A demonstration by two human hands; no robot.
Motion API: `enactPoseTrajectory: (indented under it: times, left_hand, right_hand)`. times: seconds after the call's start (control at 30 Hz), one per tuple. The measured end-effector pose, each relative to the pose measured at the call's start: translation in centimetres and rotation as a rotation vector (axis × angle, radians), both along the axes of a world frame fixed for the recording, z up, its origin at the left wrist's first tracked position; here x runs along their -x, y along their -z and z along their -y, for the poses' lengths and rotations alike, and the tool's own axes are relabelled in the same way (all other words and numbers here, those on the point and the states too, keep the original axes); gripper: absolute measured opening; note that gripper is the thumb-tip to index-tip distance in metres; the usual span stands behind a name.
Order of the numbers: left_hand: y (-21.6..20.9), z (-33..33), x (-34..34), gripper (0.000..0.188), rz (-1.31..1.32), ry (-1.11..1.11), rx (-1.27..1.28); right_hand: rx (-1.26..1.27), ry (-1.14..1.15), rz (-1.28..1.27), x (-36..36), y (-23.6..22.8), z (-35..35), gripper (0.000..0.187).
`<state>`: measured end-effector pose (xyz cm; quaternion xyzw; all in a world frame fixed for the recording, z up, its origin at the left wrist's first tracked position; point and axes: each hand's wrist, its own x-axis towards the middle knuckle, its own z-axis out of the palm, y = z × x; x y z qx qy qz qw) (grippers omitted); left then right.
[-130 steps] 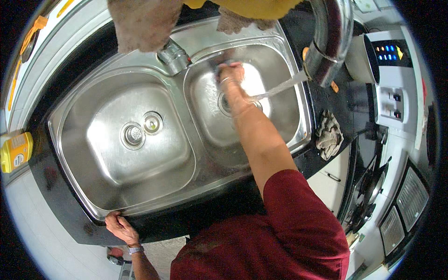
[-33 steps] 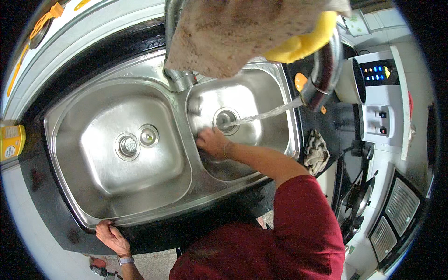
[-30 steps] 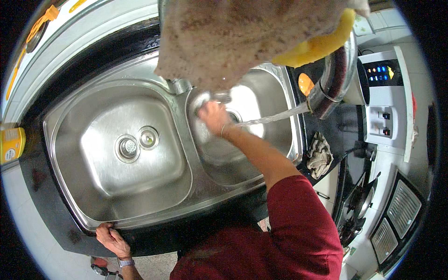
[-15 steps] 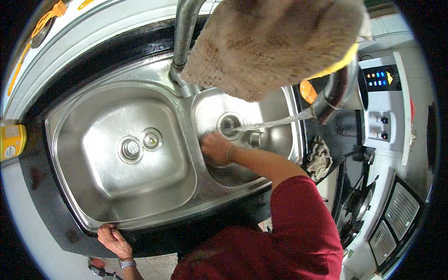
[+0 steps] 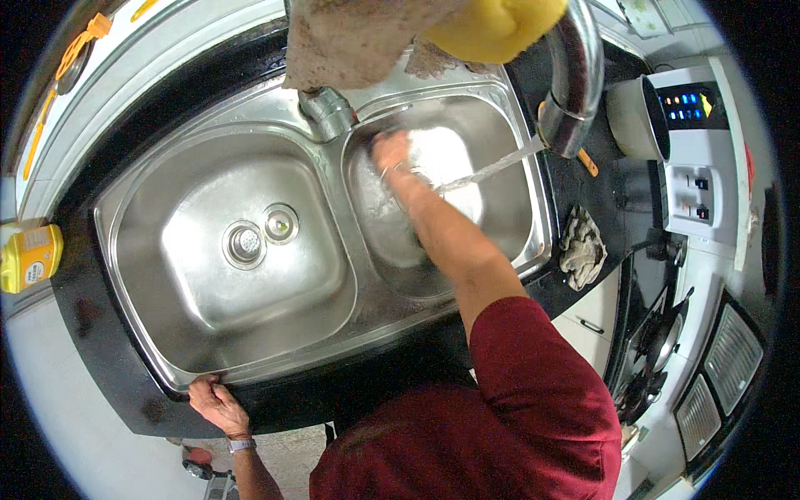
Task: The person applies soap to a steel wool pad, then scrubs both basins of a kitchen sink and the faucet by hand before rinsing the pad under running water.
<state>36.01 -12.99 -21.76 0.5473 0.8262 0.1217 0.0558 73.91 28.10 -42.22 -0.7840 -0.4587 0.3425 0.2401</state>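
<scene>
A steel sink with two basins is set in a black counter. My right hand is inside the right basin, against its far left wall, its fingers smeared by motion; whether it holds anything I cannot make out. From the faucet spout a stream of water runs into that basin near my right forearm, which hides part of the bottom. My left hand grips the counter's front edge by the left basin, fingers curled.
A brownish cloth and a yellow cloth or sponge hang close, hiding part of the faucet. To the right are a crumpled rag, a pot and a stove. A yellow bottle stands at far left.
My right hand has moved from the near left side of the right basin to its far left wall. My left hand keeps its place on the counter edge. The view has shifted slightly.
</scene>
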Motion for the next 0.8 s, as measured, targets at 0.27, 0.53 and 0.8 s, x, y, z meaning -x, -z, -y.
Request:
enactPoseTrajectory:
  times: [0.27, 0.53, 0.8]
  left_hand:
    - [-0.5, -0.1, -0.7, 0.016, -0.009, 0.001, -0.052]
    - [-0.4, -0.1, -0.8, 0.014, -0.033, -0.025, -0.043]
    - [-0.2, -0.1, 0.1, 0.013, -0.037, 0.014, -0.020]
  right_hand:
    - [0.410, -0.755, -0.137, -0.3, -10.3, 12.1, 0.029]
    - [-0.156, -0.600, -0.074, 1.4, -18.6, 18.6, 0.037]
    - [-0.419, -0.492, 0.003, 4.0, -15.7, 6.8, 0.032]
